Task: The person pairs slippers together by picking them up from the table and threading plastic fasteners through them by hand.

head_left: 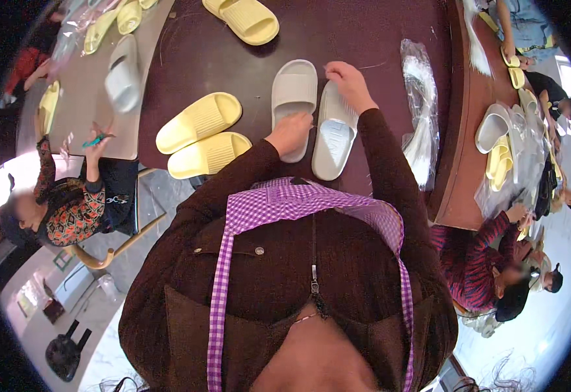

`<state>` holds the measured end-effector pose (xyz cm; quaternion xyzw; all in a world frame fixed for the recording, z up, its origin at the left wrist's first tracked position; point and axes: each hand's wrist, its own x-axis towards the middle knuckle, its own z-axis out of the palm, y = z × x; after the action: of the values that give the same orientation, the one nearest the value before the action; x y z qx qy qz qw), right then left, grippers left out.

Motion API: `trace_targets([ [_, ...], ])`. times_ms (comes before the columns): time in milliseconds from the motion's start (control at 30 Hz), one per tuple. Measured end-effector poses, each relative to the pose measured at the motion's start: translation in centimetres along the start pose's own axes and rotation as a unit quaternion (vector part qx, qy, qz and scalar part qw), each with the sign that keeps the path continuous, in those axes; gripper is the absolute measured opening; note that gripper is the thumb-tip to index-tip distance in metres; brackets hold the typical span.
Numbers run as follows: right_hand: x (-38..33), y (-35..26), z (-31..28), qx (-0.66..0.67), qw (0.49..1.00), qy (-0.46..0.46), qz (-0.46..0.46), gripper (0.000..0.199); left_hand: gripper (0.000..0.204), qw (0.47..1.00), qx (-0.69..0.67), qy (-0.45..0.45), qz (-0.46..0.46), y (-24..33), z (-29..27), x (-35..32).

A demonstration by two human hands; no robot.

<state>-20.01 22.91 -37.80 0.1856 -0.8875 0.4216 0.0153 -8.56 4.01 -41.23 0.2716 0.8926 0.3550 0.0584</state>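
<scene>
Two grey slide slippers lie side by side on the dark maroon table (233, 72) in front of me. My left hand (290, 132) is closed on the near end of the left grey slipper (294, 91), its fingertips pinched at the gap between the pair. My right hand (347, 81) sits at the far end of the right grey slipper (333, 140), fingers pinched on a thin pale strand (374, 66) that runs off to the right. Both sleeves are dark brown, and I wear a purple checked apron.
A pair of yellow slippers (200, 134) lies left of my hands and another yellow slipper (243, 19) lies farther back. A clear plastic bag of pale strands (421, 104) lies to the right. Other people work with slippers at a grey table (86, 91) on the left and a brown table (468, 150) on the right.
</scene>
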Motion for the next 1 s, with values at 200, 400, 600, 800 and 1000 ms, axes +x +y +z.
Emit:
trace_targets([
  [200, 3.5, -0.5, 1.5, -0.041, 0.985, -0.117, -0.119, 0.012, 0.013, 1.0, 0.004, -0.009, -0.008, -0.5, 0.2, 0.1],
  [400, 5.5, -1.2, 2.3, -0.116, 0.947, -0.292, -0.07, 0.01, 0.012, 1.0, 0.003, 0.017, -0.006, -0.1, -0.1, -0.4],
  [600, 4.2, 0.6, 2.1, -0.064, 0.978, -0.199, -0.018, 0.012, 0.013, 0.999, -0.021, 0.026, -0.022, -0.1, -0.1, -0.4],
  [800, 2.8, 1.6, 1.4, 0.023, 0.994, -0.077, 0.07, 0.01, 0.015, 0.996, -0.07, 0.008, -0.061, -0.1, -0.7, 0.1],
  [1000, 2.4, 2.0, 1.9, 0.031, 0.998, -0.046, 0.012, 0.009, 0.015, 0.996, -0.069, 0.01, -0.051, -0.4, -0.5, 0.2],
])
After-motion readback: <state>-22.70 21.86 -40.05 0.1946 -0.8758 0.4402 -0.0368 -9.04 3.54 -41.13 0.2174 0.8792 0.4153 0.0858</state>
